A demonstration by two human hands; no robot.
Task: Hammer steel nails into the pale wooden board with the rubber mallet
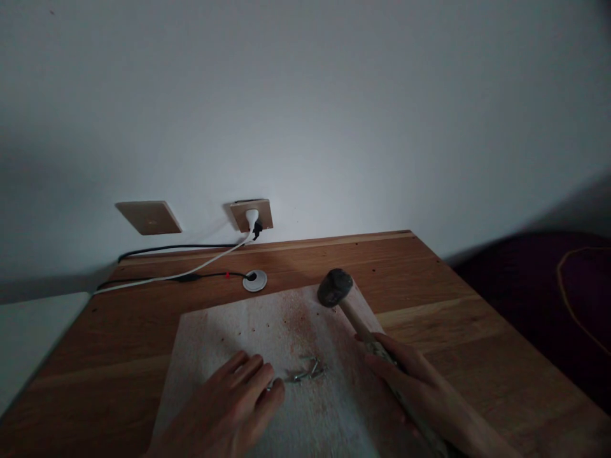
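My right hand [410,375] is wrapped round the wooden handle of a hammer [335,288]. Its dark, blunt head is raised at the far right part of a pale wooden board [214,337]. Low over the board, my left hand [238,397] has its fingers curled and its thumb close to the index finger. A bit of metal shows between them, seemingly a nail [270,385], mostly hidden by the fingers. Just right of the thumb, several loose nails [312,369] lie in a small heap. Small holes or marks run across the board's far part.
The board rests on a brown wooden tabletop [429,318] against a white wall. Behind it are a round cable grommet [254,280], black and white cables [205,264], and a wall socket [265,213] with plugs in it. A dark purple item [534,286] stands at the right.
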